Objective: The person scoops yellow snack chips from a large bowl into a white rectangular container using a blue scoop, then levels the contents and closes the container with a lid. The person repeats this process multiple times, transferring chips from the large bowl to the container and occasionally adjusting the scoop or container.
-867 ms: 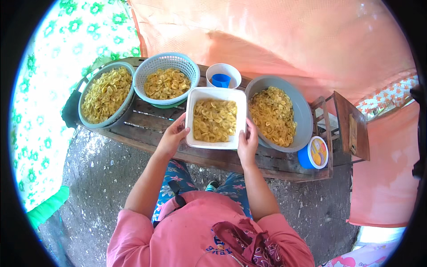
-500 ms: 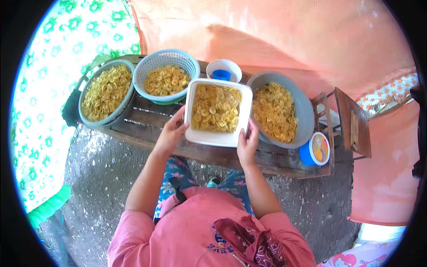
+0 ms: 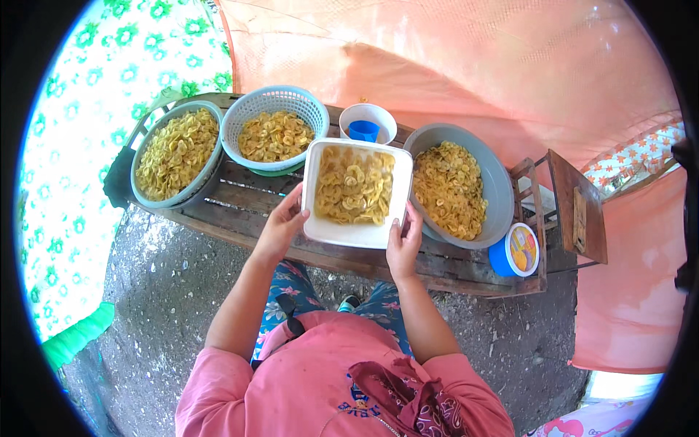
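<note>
A white square tub point(image 3: 349, 234) with rounded corners is held up in front of me over the wooden bench. Yellow banana chips point(image 3: 354, 186) lie in it, some of them blurred. My left hand point(image 3: 282, 222) grips the tub's near left side, fingers beneath and thumb at the edge. On its near right side, my right hand point(image 3: 405, 244) grips it the same way. Just right of the tub stands a grey oval basin point(image 3: 501, 193) partly filled with more chips. Behind it to the left is a light-blue perforated basket point(image 3: 309, 109) of chips.
The slatted bench point(image 3: 251, 195) bears another full basin point(image 3: 211, 116) at far left. A white bucket point(image 3: 378, 111) with a blue cup point(image 3: 364, 131) stands at the back. A blue lidded tub point(image 3: 502, 256) sits at the right end, near a wooden chair point(image 3: 579, 207). Orange sheeting point(image 3: 510, 51) hangs behind.
The chips in the tub have shifted and bunched toward its middle and right. The tub sits slightly lower in view, still in both hands.
</note>
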### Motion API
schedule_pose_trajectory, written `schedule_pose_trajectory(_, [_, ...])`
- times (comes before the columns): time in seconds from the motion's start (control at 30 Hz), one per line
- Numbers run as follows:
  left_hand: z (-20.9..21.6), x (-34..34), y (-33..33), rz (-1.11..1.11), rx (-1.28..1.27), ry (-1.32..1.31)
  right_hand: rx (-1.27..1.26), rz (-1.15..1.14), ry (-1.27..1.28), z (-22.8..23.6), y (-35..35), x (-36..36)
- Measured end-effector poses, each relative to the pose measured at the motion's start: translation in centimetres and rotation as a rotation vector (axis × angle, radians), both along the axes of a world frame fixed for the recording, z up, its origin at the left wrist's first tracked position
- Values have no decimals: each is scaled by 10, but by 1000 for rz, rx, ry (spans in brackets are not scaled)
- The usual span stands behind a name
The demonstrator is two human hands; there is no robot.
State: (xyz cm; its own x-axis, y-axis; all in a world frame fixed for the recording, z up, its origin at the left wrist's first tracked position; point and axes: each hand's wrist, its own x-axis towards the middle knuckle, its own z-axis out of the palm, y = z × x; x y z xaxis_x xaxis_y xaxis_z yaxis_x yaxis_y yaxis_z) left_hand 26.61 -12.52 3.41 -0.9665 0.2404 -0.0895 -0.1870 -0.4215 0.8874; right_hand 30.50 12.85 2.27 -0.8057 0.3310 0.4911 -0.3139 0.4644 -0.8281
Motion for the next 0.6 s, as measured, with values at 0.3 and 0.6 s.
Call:
schedule_pose_trajectory(0.3, [-3, -2, -1, -40, -5, -63, 21, 12, -165, 4, 0, -4])
schedule_pose_trajectory(0.6, [-2, -2, 1, -45, 26, -104, -5, 21, -355, 7, 3, -3])
